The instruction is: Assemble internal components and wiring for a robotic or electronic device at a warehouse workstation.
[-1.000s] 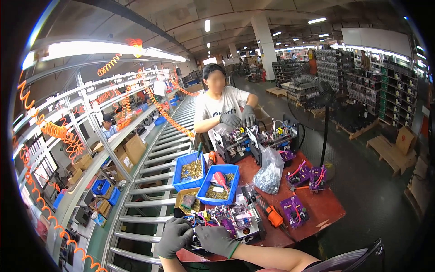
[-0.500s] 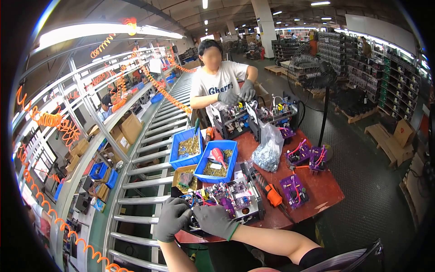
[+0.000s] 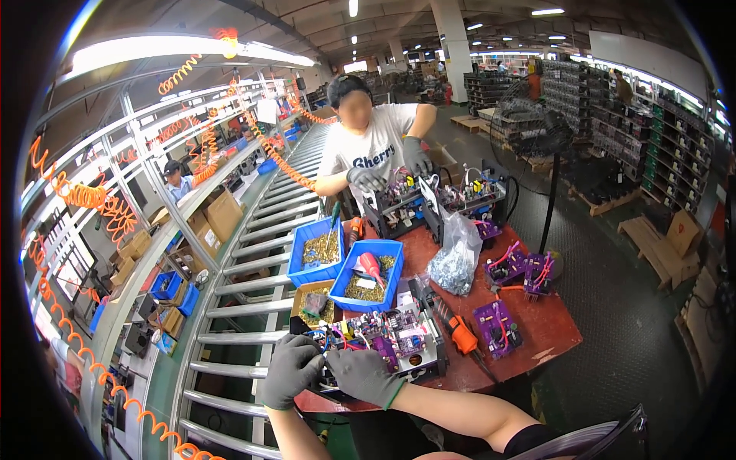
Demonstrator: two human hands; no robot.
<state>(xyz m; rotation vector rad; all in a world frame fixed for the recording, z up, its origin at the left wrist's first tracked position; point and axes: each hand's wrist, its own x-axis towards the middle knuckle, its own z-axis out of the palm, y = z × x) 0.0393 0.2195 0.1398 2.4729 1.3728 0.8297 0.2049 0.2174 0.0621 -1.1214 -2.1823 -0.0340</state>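
Note:
My left hand [image 3: 292, 370] and my right hand [image 3: 365, 376], both in grey gloves, rest close together on the near end of an electronic unit with purple circuit boards and coloured wires [image 3: 391, 337]. The fingers of both hands curl onto its front left corner; what they pinch is hidden. The unit sits on a reddish-brown table [image 3: 548, 326]. An orange-handled power screwdriver [image 3: 462, 334] lies just right of the unit.
Two blue bins of small parts [image 3: 366, 276] [image 3: 316, 257] and a cardboard box [image 3: 316, 303] stand behind the unit. A clear bag of hardware [image 3: 454, 261], loose purple boards [image 3: 498, 326] [image 3: 523, 268]. A gloved person [image 3: 373, 146] works opposite. Roller conveyor [image 3: 245, 307] at left.
The view has tilted slightly; my two hands have drawn closer together at the unit's front corner. The person opposite keeps both hands on the assembly there.

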